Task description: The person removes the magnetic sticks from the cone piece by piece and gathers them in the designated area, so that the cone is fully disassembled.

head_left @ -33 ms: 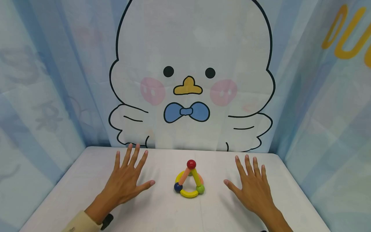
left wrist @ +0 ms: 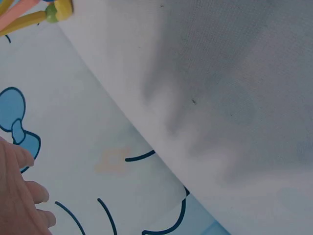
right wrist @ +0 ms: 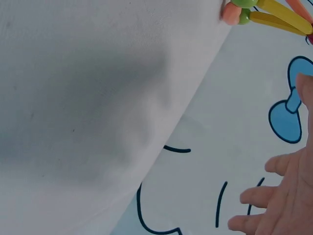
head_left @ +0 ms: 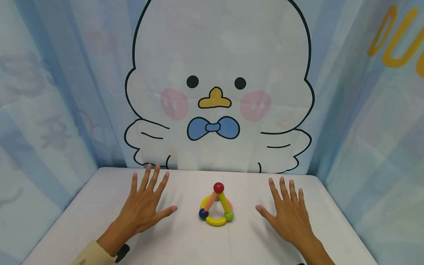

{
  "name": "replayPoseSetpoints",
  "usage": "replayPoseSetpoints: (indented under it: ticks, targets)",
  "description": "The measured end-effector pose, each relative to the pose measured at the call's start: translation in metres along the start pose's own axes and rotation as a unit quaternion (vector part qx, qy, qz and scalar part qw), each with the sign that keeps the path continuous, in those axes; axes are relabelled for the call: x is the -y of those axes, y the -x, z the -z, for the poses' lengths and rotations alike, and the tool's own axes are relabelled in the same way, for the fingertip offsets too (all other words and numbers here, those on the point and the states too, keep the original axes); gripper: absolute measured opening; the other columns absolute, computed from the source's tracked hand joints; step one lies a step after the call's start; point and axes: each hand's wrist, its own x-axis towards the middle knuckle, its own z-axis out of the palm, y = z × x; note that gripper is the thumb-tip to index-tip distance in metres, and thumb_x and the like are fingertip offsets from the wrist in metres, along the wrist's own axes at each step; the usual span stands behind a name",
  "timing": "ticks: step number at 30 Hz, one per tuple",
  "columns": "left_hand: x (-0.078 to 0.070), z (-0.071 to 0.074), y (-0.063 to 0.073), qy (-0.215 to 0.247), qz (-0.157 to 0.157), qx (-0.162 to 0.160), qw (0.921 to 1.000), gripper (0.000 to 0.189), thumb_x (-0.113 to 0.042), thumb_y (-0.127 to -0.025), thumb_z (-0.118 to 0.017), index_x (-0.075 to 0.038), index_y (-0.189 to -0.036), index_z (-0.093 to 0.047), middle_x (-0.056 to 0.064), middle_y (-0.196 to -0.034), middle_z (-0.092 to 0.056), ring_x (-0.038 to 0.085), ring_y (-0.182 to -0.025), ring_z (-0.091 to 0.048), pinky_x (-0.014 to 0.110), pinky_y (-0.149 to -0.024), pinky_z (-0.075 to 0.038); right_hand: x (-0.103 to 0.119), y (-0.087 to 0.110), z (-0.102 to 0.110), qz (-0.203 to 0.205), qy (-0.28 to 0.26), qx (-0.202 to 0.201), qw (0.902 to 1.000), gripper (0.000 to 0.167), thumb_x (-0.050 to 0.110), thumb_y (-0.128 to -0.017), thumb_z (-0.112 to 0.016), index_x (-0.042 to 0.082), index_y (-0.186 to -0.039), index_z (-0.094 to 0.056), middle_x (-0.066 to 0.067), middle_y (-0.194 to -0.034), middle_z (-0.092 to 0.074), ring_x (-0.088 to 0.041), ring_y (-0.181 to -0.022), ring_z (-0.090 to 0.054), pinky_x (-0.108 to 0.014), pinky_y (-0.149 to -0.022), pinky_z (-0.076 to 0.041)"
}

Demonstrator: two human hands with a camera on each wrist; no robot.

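A small pyramid of toy rods and balls (head_left: 216, 222) stands in the middle of the table. Its top is a red ball (head_left: 218, 187); a dark blue ball (head_left: 203, 214) and a green ball (head_left: 229, 215) sit at the front corners. Straight pink and yellow rods rise to the top, and curved yellow and pink rods ring the base. To its left my left hand (head_left: 140, 211) hovers palm down, fingers spread, holding nothing. On the other side my right hand (head_left: 291, 218) hovers likewise, apart from the toy. Both wrist views catch part of the toy (left wrist: 51, 12) (right wrist: 281, 17) at an upper corner.
The white-covered table (head_left: 185, 246) carries shadows of both hands. Behind it hangs a curtain (head_left: 215, 44) printed with a big white cartoon bird, and pale blue curtains (head_left: 46, 110) close in both sides. A beige sleeve (head_left: 94, 254) covers the left forearm.
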Motion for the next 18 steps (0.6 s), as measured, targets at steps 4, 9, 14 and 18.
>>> replayPoseSetpoints:
  ticks: [4, 9, 14, 18]
  targets:
    - [0.0, -0.002, 0.001, -0.002, -0.004, -0.008, 1.0, 0.107, -0.083, -0.091, -0.056, -0.016, -0.169, -0.028, 0.019, -0.178, -0.01, 0.046, -0.165, -0.007, 0.077, -0.126, -0.009, 0.002, 0.0, 0.002, -0.006, 0.001, 0.011, 0.9999, 0.101, 0.078, -0.095, -0.056, 0.015, -0.169, -0.028, -0.029, -0.172, -0.024, -0.059, -0.159, -0.014, -0.074, -0.127, -0.007]
    - [-0.001, -0.004, 0.002, -0.001, -0.011, -0.02, 0.9997, 0.107, -0.085, -0.091, -0.053, -0.015, -0.168, -0.03, 0.021, -0.177, -0.015, 0.046, -0.165, -0.011, 0.076, -0.126, -0.011, 0.006, 0.0, 0.003, -0.005, 0.001, 0.006, 1.0, 0.1, 0.075, -0.096, -0.059, 0.014, -0.169, -0.028, -0.029, -0.172, -0.027, -0.06, -0.158, -0.019, -0.075, -0.125, -0.012]
    - [-0.005, -0.001, 0.0, 0.014, -0.018, -0.022, 0.9995, 0.102, -0.078, -0.093, -0.058, -0.012, -0.167, -0.033, 0.023, -0.176, -0.018, 0.047, -0.164, -0.016, 0.07, -0.129, -0.014, 0.013, -0.003, 0.001, 0.006, -0.022, -0.024, 0.9995, 0.096, 0.064, -0.095, -0.07, 0.012, -0.167, -0.033, -0.028, -0.166, -0.041, -0.055, -0.151, -0.037, -0.074, -0.121, -0.026]
    - [-0.012, 0.002, -0.004, 0.038, -0.028, -0.026, 0.9985, 0.094, -0.066, -0.095, -0.067, -0.011, -0.165, -0.038, 0.023, -0.172, -0.031, 0.045, -0.16, -0.029, 0.066, -0.126, -0.029, 0.022, -0.005, -0.001, 0.01, -0.074, -0.046, 0.9961, 0.089, 0.051, -0.092, -0.08, 0.013, -0.163, -0.041, -0.022, -0.155, -0.054, -0.048, -0.138, -0.052, -0.071, -0.114, -0.039]
